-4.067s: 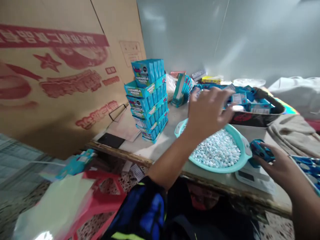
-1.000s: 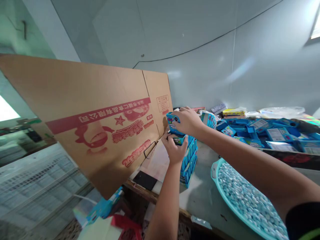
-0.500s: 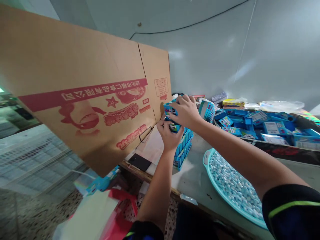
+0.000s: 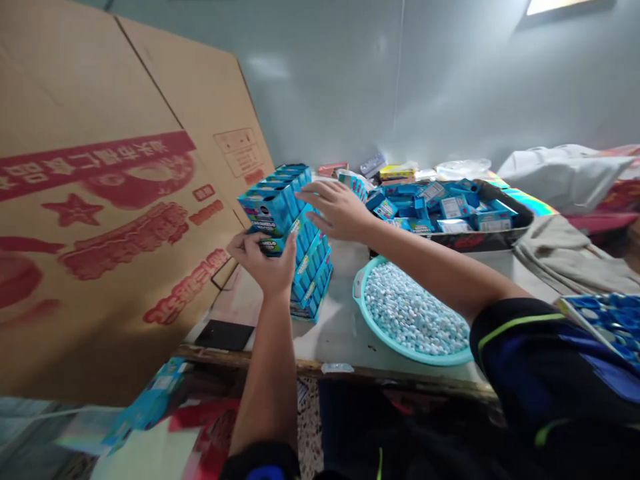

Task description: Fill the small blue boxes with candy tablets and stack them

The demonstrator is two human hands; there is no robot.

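Both hands at the tall stack of small blue cardboard candy boxes [image 4: 295, 233]

Left hand [image 4: 265, 257] grips its front low; right hand [image 4: 336, 208] lies open-fingered against the top (stack upright, between them).

Your left hand [image 4: 265, 261] covered the near front of the stack of blue boxes [image 4: 295, 233], so its lower print stayed unreadable. The cardboard sheet [image 4: 100, 200] ran off the left and top edges. The blue tray [image 4: 607, 323] was cut by the right edge. The pieces in the teal basin [image 4: 400, 340] were too small to identify.

both hands [image 4: 265, 260] raised, fingers [image 4: 313, 193] spread
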